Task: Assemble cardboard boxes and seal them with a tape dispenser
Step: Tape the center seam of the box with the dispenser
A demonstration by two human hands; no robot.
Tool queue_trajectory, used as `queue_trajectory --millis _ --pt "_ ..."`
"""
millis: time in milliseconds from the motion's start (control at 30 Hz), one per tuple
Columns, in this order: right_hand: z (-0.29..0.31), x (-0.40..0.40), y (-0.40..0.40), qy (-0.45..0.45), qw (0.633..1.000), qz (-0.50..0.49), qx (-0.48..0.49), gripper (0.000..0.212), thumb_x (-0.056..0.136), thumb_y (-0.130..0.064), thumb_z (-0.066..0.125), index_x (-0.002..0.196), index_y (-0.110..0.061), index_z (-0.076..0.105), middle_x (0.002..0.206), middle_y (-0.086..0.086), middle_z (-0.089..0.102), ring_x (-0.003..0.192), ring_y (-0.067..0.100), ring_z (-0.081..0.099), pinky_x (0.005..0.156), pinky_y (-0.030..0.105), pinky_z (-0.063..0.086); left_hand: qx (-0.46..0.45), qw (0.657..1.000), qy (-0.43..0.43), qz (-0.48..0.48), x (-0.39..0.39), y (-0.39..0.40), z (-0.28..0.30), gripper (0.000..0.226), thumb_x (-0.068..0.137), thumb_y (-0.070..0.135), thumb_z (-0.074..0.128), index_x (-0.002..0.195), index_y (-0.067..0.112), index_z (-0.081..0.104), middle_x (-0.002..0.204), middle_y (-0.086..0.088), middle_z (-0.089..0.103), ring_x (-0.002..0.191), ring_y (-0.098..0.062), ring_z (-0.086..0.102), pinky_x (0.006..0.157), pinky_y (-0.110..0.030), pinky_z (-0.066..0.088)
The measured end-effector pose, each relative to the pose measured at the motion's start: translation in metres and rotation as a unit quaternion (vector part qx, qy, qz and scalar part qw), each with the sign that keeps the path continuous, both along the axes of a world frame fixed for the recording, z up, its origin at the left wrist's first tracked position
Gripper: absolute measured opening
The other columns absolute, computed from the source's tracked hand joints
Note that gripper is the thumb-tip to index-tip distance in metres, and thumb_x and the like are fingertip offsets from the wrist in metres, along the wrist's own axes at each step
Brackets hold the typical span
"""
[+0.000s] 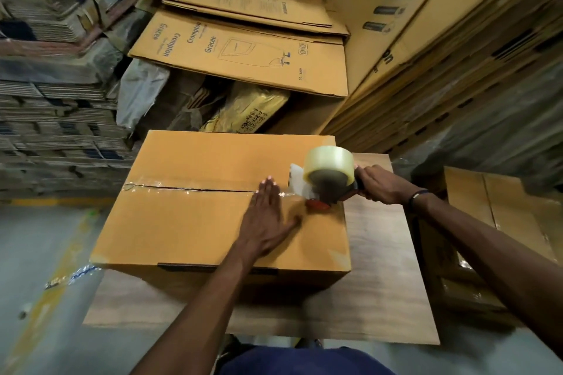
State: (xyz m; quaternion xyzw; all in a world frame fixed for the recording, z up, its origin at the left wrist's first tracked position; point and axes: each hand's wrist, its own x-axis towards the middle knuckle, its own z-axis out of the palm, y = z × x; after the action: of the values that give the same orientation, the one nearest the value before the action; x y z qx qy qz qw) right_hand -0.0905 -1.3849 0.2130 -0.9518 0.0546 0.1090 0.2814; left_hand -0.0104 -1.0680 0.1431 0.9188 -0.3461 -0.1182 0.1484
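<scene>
Here, one plain brown cardboard box (195, 222) on a wooden table (380, 283), clear tape along its centre seam, left hand (268, 216) pressing flat, fingers straight, right hand (380, 184) gripping one tape dispenser (326, 179) at the box's right edge.

Wooden board (377, 277) on grey floor (33, 253); yellow floor stripe (45, 298).

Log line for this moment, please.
step: taping top seam | left hand: flat on box | right hand: grips tape dispenser | tape: nearly across
</scene>
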Motion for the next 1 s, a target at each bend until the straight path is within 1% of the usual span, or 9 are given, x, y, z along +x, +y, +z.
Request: queue_trajectory --millis 133,200,300,467,567,700,833,900,1000 --pt "0.002 -0.001 0.000 -0.001 1.000 0.005 -0.012 0.103 0.094 -0.081 0.001 0.075 -0.001 0.065 0.063 0.010 0.067 0.053 0.016 0.061 0.056 0.014 0.040 -0.039 0.999 -0.014 -0.015 -0.034 -0.053 -0.001 0.102 0.092 0.085 0.031 0.164 0.015 0.016 0.171 -0.010 0.015 0.158 -0.024 0.010 0.129 -0.041 0.007" --pt "0.002 -0.004 0.001 -0.001 1.000 -0.009 -0.014 0.093 0.102 -0.068 0.005 0.070 -0.004 0.064 0.060 0.007 0.066 0.052 0.014 0.060 0.058 0.018 0.040 -0.055 0.998 -0.023 0.006 -0.045 -0.061 -0.004 0.102 0.088 0.088 0.034 0.163 0.019 0.021 0.169 -0.007 0.022 0.157 -0.024 0.014 0.129 -0.042 0.010" --pt "0.003 0.000 0.003 0.000 1.000 -0.026 -0.004 0.083 0.109 -0.057 0.010 0.065 -0.010 0.062 0.056 0.001 0.063 0.049 0.010 0.057 0.059 0.023 0.041 -0.062 0.997 -0.045 0.024 -0.044 -0.063 -0.006 0.109 0.084 0.093 0.033 0.164 0.020 0.017 0.170 -0.006 0.018 0.158 -0.024 0.012 0.128 -0.042 0.011" --pt "0.000 -0.014 0.002 0.021 0.999 -0.049 0.008 0.082 0.108 -0.062 0.010 0.072 -0.010 0.064 0.060 0.000 0.063 0.052 0.011 0.056 0.061 0.028 0.047 -0.062 0.997 -0.037 0.008 -0.046 -0.059 -0.010 0.113 0.084 0.095 0.029 0.165 0.019 0.011 0.172 -0.006 0.014 0.159 -0.023 0.010 0.129 -0.041 0.008" --pt "0.008 -0.013 -0.003 0.022 0.998 -0.055 0.008 0.082 0.107 -0.061 0.011 0.075 -0.008 0.065 0.064 0.005 0.065 0.055 0.014 0.057 0.061 0.025 0.048 -0.053 0.998 -0.037 0.013 -0.038 -0.057 -0.010 0.119 0.083 0.096 0.027 0.165 0.012 0.006 0.173 -0.010 0.008 0.160 -0.022 0.002 0.129 -0.040 0.004" --pt "0.013 -0.035 -0.027 0.037 0.995 -0.089 0.022 0.077 0.106 -0.056 0.015 0.089 0.001 0.065 0.079 0.019 0.069 0.063 0.020 0.059 0.060 0.022 0.048 -0.045 0.999 -0.007 0.002 -0.037 -0.054 -0.014 0.121 0.084 0.095 0.026 0.163 0.013 -0.015 0.171 -0.005 -0.020 0.157 -0.016 -0.022 0.130 -0.041 -0.003" --pt "0.012 -0.052 -0.053 0.049 0.994 -0.094 0.034 0.075 0.104 -0.064 0.015 0.085 -0.008 0.062 0.073 0.009 0.065 0.056 0.005 0.054 0.055 0.016 0.045 -0.032 0.999 -0.007 0.011 -0.038 -0.058 -0.008 0.121 0.084 0.095 0.022 0.163 0.011 -0.014 0.171 -0.005 -0.021 0.156 -0.015 -0.023 0.130 -0.041 -0.002" --pt "0.006 -0.053 -0.060 0.045 0.996 -0.076 0.031 0.083 0.104 -0.068 0.013 0.084 -0.005 0.063 0.071 0.007 0.064 0.053 0.004 0.052 0.055 0.016 0.044 -0.032 0.999 -0.002 0.032 -0.044 -0.065 -0.004 0.124 0.083 0.096 0.024 0.162 0.010 -0.016 0.170 -0.007 -0.023 0.156 -0.017 -0.023 0.129 -0.039 -0.005" --pt "-0.002 -0.052 -0.063 0.035 0.998 -0.057 0.017 0.088 0.103 -0.067 0.011 0.086 -0.001 0.065 0.074 0.013 0.068 0.055 0.007 0.054 0.054 0.017 0.044 -0.059 0.994 0.028 0.083 -0.059 -0.090 0.004 0.131 0.078 0.098 0.032 0.162 0.010 -0.016 0.170 -0.009 -0.024 0.156 -0.019 -0.024 0.129 -0.038 -0.008"
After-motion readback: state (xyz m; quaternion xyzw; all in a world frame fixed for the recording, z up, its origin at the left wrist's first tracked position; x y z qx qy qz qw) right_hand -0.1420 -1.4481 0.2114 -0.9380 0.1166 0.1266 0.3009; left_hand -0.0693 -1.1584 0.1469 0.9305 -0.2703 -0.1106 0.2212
